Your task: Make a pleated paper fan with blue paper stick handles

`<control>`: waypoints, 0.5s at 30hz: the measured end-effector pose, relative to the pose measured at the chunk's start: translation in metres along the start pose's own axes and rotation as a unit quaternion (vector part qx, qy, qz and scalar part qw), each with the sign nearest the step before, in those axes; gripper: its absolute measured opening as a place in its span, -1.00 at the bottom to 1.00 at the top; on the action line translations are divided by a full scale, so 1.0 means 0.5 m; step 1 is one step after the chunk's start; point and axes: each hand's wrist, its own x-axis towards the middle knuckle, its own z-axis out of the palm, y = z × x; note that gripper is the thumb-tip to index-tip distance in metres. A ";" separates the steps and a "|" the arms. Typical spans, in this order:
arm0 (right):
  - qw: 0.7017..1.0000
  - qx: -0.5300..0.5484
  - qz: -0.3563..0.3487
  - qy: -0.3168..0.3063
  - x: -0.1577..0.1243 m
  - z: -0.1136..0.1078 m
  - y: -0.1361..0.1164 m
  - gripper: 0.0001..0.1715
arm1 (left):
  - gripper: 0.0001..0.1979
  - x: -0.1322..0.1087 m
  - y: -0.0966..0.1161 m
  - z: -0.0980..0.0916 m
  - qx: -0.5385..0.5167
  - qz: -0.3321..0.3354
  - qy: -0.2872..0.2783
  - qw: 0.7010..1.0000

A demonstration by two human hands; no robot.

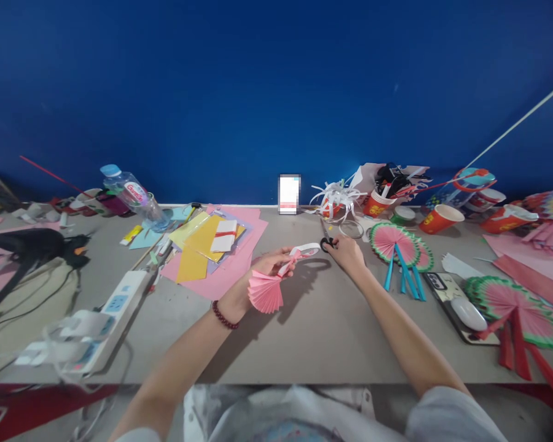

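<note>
My left hand point(275, 263) is closed on a pink pleated paper fan point(265, 291), pinching it at its gathered middle. The fan's folds spread out below the fingers, toward me. From the top of the grip a white paper strip point(309, 248) curls to the right in a loop. To the right, my right hand point(347, 250) has its fingers on the black handles of a pair of scissors point(326, 239). Their blades point away from me, toward the wall, low over the table. The fingertips on the handles are partly hidden.
Paper sheets point(192, 265) and a power strip point(120, 307) lie left, near a water bottle point(136, 193). At the back stand a phone point(289, 194), white paper strips point(338, 199) and paper cups point(441, 219). Finished-looking pink fans point(395, 244) and a white mouse point(469, 314) lie right.
</note>
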 end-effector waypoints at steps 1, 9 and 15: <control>1.000 -0.006 0.010 -0.009 0.000 -0.003 0.003 -0.73 | -0.73 -0.010 0.000 0.000 0.008 -0.002 -0.009 1.000; 0.903 0.374 0.055 -0.204 -0.021 -0.075 0.011 -0.71 | -0.67 -0.043 -0.027 -0.024 0.031 0.070 0.011 0.997; 0.738 0.578 0.001 -0.348 -0.094 -0.115 -0.016 -0.48 | -0.71 -0.040 -0.033 -0.043 0.007 0.099 0.018 0.995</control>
